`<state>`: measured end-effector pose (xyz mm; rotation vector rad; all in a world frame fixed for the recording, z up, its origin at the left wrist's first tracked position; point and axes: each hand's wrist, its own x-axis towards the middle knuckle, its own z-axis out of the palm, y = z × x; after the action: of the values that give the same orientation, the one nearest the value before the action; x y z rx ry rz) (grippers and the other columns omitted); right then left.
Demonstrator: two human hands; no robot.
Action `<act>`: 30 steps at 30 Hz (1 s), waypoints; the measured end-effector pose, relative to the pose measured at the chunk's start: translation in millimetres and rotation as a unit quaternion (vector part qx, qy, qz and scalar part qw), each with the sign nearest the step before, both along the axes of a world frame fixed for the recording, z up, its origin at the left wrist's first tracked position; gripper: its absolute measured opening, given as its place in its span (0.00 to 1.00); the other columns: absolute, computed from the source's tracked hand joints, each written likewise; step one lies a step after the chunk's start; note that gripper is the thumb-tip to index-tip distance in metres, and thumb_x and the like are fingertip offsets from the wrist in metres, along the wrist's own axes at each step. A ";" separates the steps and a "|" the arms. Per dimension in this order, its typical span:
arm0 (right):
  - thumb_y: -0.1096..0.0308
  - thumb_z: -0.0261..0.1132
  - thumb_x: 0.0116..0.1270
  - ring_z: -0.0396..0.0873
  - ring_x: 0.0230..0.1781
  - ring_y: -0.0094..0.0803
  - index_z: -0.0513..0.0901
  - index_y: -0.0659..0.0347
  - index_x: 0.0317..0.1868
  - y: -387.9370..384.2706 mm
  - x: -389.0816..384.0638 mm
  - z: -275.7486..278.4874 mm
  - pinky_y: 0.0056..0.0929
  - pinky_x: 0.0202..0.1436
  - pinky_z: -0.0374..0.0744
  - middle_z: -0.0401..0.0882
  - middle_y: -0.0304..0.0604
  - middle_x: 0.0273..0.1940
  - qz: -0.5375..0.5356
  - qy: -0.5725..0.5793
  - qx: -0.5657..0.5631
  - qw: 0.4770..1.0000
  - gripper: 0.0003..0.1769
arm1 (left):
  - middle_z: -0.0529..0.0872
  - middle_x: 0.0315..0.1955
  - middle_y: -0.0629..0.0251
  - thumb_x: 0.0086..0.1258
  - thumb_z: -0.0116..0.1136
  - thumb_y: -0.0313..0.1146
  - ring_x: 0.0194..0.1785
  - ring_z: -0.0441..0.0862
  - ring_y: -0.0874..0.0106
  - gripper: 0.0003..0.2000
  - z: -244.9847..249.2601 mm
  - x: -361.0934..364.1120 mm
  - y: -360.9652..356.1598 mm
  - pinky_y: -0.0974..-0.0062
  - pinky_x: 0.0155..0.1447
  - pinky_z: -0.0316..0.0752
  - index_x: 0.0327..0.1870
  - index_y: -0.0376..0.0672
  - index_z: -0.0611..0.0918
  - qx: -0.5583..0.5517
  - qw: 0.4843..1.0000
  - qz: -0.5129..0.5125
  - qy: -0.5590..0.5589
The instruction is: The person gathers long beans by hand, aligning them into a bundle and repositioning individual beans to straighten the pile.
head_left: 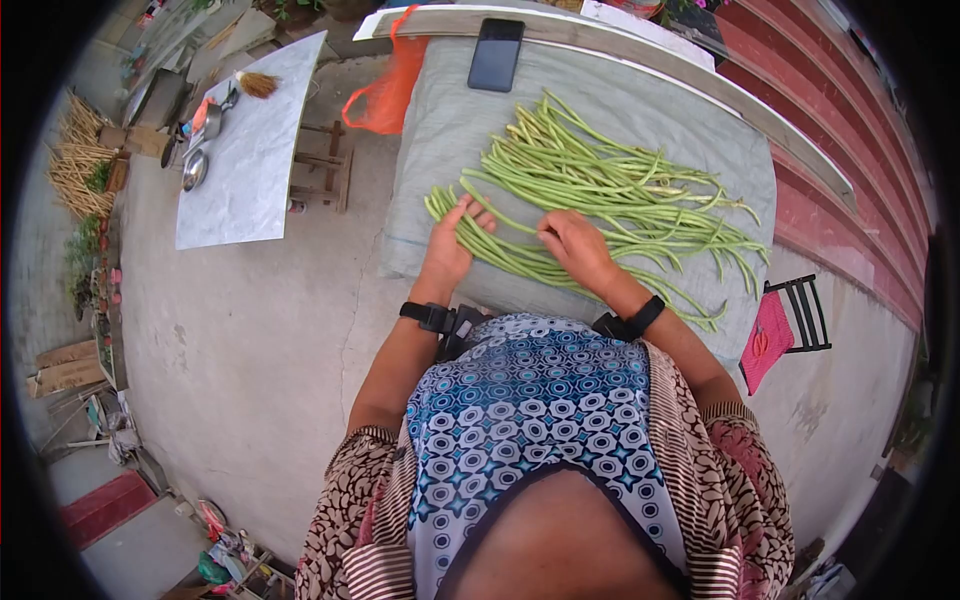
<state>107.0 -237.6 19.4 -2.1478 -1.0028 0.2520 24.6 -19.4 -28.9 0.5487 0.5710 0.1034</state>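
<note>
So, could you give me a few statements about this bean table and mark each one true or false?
1. The left hand and the right hand both rest on the long green beans. True.
2. The black smartphone lies buried among the beans. False: it lies apart from them, at the far edge of the grey table cloth.
3. An orange plastic bag hangs at the table's far left corner. True.
4. The pink cloth is spread under the beans. False: it hangs on the black slatted chair beside the table.
</note>
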 end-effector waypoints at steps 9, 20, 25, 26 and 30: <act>0.56 0.70 0.56 0.76 0.52 0.48 0.73 0.54 0.58 -7.0 -1.5 24.2 0.40 0.55 0.75 0.78 0.51 0.52 0.070 0.064 0.054 0.994 0.30 | 0.79 0.38 0.67 0.76 0.52 0.38 0.47 0.80 0.70 0.11 48.5 15.2 0.7 0.57 0.65 0.73 0.52 0.42 0.75 -0.050 0.988 -0.120 -0.083; 0.61 0.70 0.49 0.81 0.48 0.47 0.64 0.51 0.68 -73.5 5.6 31.2 0.41 0.48 0.79 0.81 0.51 0.50 -0.092 0.008 -0.099 0.991 0.43 | 0.75 0.37 0.68 0.78 0.47 0.37 0.49 0.75 0.69 0.07 157.3 59.6 -45.6 0.52 0.73 0.62 0.46 0.44 0.72 -0.060 0.956 -0.120 -0.261; 0.65 0.70 0.49 0.82 0.43 0.47 0.72 0.51 0.61 -130.1 5.4 25.8 0.40 0.44 0.80 0.83 0.49 0.45 -0.164 -0.062 -0.112 0.978 0.35 | 0.76 0.36 0.68 0.78 0.48 0.37 0.49 0.76 0.69 0.08 173.8 75.1 -46.0 0.50 0.73 0.61 0.43 0.43 0.73 -0.082 0.952 -0.091 -0.282; 0.65 0.69 0.48 0.82 0.42 0.47 0.74 0.51 0.59 -143.7 6.1 22.0 0.39 0.44 0.81 0.84 0.48 0.44 -0.184 -0.068 -0.110 0.974 0.33 | 0.76 0.36 0.68 0.78 0.48 0.37 0.48 0.76 0.69 0.08 170.5 79.7 -42.4 0.50 0.73 0.61 0.42 0.42 0.73 -0.076 0.953 -0.083 -0.281; 0.66 0.69 0.49 0.83 0.40 0.45 0.80 0.50 0.53 -164.2 9.9 58.9 0.37 0.42 0.81 0.85 0.45 0.42 -0.211 -0.092 -0.099 0.968 0.26 | 0.77 0.36 0.66 0.77 0.49 0.37 0.48 0.77 0.68 0.09 143.4 95.0 -28.2 0.48 0.73 0.61 0.40 0.41 0.74 -0.106 0.964 -0.046 -0.237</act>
<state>116.9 -401.7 78.4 -2.5413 -0.6131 -0.0588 119.6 -47.6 114.5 0.3226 0.0854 0.0797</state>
